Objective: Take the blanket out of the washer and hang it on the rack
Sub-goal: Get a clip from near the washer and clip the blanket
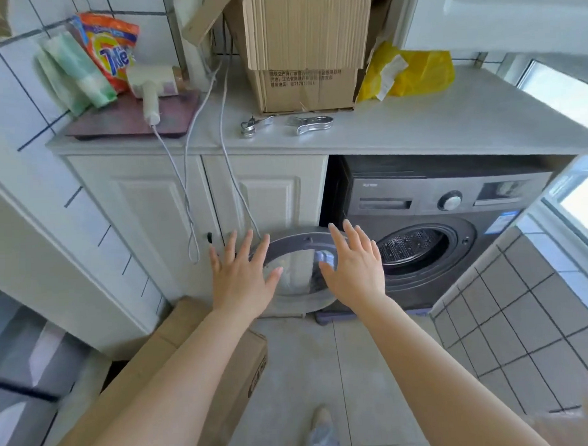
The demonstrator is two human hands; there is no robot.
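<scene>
Nearest, at six o'clock, a foot [319, 420] stands on the pale floor tiles, with a long cardboard box [178, 373] lying on the floor at about seven o'clock under the left forearm. Both bare arms reach forward. The left hand [239, 275] is spread wide, fingers straight and apart, holding nothing; the right hand [355, 267] is likewise flat and wide, empty. Between and just behind them hangs the washer door [296, 273], swung open toward nine o'clock of the drum. The dark washer [437, 210] sits under the counter at about two o'clock from the right hand, and its drum opening [415, 244] lies just beside that hand's little-finger side. Only perforated metal shows inside; the blanket cannot be made out there, and whether it lies deeper in the drum cannot be told. Farther off, the white counter [450, 121] carries two metal clips [310, 124], an open cardboard carton [308, 50] at twelve o'clock, a yellow bag [420, 70] at one o'clock, and an orange detergent bag [113, 48] at eleven o'clock.
</scene>
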